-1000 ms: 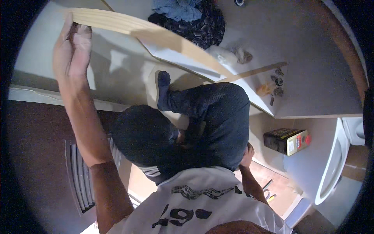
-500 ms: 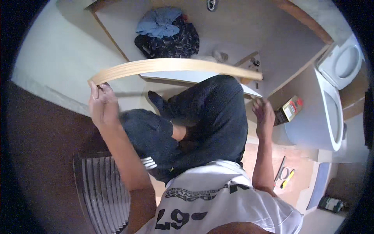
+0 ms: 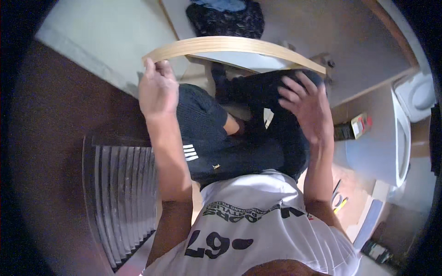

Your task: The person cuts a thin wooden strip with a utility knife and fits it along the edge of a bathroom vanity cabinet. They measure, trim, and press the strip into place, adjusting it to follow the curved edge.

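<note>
A long, pale wooden strip (image 3: 235, 43) spans the view beyond my knees, bowed in the wide picture. My left hand (image 3: 159, 89) pinches its left end between thumb and fingers. Over my bent right knee, my right hand (image 3: 309, 106) is raised with its fingers apart, holding nothing. The strip's right end lies past that hand, just beyond the knee, and does not touch the fingers. Whether anything supports that end I cannot tell.
Dark patterned cloth (image 3: 225, 20) lies in a bundle at the far side. A white toilet (image 3: 403, 142) stands at the right with a red-capped container (image 3: 358, 126) beside it. A yellow-handled cutter (image 3: 341, 206) lies near my right arm. A dark slatted panel (image 3: 124, 193) is at the left.
My view has shifted. My left hand still holds the strip's end. My right hand has risen above the knee, its fingers more spread.
</note>
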Motion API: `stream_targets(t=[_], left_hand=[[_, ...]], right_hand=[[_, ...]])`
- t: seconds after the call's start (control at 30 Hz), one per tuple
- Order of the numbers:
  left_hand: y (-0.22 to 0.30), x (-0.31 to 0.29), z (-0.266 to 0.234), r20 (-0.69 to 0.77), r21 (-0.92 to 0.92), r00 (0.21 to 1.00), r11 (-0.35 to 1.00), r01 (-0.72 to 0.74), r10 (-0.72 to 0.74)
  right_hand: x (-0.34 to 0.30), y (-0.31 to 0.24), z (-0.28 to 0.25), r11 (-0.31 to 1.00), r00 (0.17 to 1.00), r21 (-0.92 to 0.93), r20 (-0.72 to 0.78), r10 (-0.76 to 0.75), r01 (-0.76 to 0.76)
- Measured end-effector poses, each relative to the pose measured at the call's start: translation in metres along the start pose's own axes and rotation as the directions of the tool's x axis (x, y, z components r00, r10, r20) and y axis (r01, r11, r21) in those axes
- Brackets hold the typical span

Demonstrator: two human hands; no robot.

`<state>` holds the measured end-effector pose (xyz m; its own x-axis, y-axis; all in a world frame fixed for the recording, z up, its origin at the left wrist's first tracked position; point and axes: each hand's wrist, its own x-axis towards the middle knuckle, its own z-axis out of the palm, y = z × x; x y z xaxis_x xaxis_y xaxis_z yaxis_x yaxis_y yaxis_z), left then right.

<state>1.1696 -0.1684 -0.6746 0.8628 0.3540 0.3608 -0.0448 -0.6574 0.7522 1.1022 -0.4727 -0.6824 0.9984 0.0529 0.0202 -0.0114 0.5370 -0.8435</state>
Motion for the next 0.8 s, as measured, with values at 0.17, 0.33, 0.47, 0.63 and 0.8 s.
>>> stream_targets(t=[0.17, 0.33, 0.47, 0.63, 0.8], left_hand=[[-0.044, 0.014, 0.014, -0.106, -0.302, 0.988, 0.943, -0.139, 0.111], [-0.013, -0.022, 0.003, 0.1, -0.366, 0.971, 0.9, 0.238, -0.216], [-0.077, -0.038, 0.016, 0.343, -0.939, 0.868, -0.16, 0.304, -0.36], [-0.131, -0.047, 0.055, 0.478, -0.859, 0.792, -0.39, 0.331, -0.38], [-0.179, -0.019, 0.108, 0.648, -0.724, 0.597, -0.625, 0.29, -0.474]], right_hand=[[0.05, -0.013, -0.014, 0.97, 0.996, 0.234, -0.066, -0.053, 0.067], [0.065, -0.043, -0.023, 0.941, 0.975, 0.262, -0.108, -0.194, 0.216], [0.058, -0.05, 0.003, 0.89, 0.859, -0.042, -0.242, -0.451, 0.455], [0.058, -0.049, 0.052, 0.755, 0.775, -0.409, -0.159, -0.612, 0.512], [0.084, -0.029, 0.102, 0.603, 0.748, -0.547, 0.067, -0.66, 0.581]])
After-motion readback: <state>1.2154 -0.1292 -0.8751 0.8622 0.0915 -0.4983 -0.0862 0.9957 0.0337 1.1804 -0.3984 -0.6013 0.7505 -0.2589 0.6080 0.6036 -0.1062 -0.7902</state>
